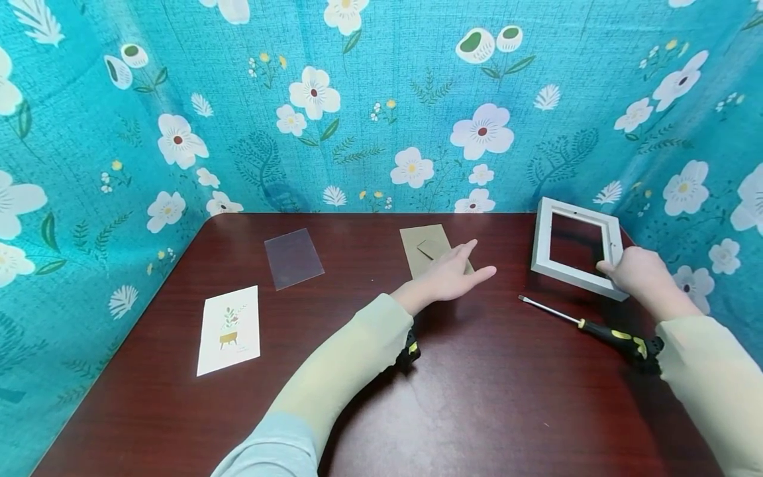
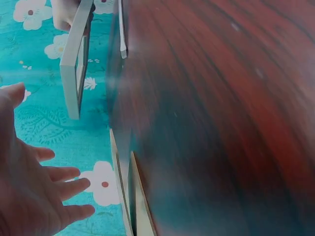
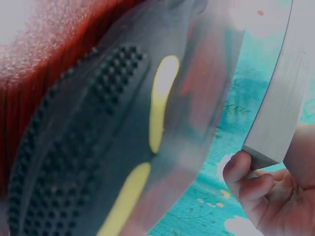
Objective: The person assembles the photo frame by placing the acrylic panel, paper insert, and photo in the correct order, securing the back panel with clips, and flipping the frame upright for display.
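Note:
My right hand [image 1: 640, 275] grips the near right corner of a white picture frame [image 1: 572, 279], fingers curled round its edge. The frame is tilted at the table's back right. In the right wrist view, fingertips wrap under a corner of the frame [image 3: 275, 108]. Below that hand lies a flat-blade screwdriver [image 1: 610, 331] with a black and yellow handle, which looms large in the right wrist view. My left hand [image 1: 456, 273] reaches out with fingers spread and nothing in it. It overlaps a brown backing board [image 1: 414, 242] with a stand flap, partly hidden behind the hand.
A clear sheet [image 1: 294, 258] lies at the back left of the dark red wooden table [image 1: 477, 411]. Nearer on the left is a white card [image 1: 229, 331] printed with a potted plant. Blue flowered cloth [image 1: 369, 132] hangs behind the table and along its sides.

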`<state>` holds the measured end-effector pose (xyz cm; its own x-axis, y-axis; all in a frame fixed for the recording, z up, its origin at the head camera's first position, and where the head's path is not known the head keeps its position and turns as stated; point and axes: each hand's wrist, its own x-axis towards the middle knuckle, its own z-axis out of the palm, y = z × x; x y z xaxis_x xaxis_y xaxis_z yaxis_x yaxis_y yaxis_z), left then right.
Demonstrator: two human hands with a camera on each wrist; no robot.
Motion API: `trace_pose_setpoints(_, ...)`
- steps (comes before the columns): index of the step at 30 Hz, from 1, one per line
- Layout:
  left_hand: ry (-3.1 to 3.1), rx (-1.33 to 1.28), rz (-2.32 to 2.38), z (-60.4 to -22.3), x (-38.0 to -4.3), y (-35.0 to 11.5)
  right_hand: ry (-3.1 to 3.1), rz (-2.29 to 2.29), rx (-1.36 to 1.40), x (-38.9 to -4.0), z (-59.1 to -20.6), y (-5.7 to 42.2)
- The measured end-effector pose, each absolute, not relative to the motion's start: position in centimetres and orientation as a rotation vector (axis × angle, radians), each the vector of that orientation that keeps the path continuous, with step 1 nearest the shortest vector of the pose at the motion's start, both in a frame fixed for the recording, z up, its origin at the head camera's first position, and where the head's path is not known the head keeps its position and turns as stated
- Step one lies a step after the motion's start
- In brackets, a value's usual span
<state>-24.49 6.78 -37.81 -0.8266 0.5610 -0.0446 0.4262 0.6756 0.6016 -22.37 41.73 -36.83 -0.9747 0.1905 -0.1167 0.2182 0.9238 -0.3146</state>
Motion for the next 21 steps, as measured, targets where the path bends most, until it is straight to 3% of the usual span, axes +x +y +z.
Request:
trace_pose_setpoints(6, 2.387, 0.724, 1.253, -37.8, -24.8, 8.2, 3.012, -0.518, 0.290, -21.7, -36.2, 40.5)
trace_pose_setpoints(15, 1.749, 0.413, 1.795, -38.2, -24.7, 10.1, 3.036, -0.542, 0.246, -20.6, -35.8, 39.0)
trace_pose_setpoints(21, 1.480, 0.294, 1.941, -38.2, -24.6, 10.9, 3.084, -0.530, 0.190, -20.1, -35.7, 38.2)
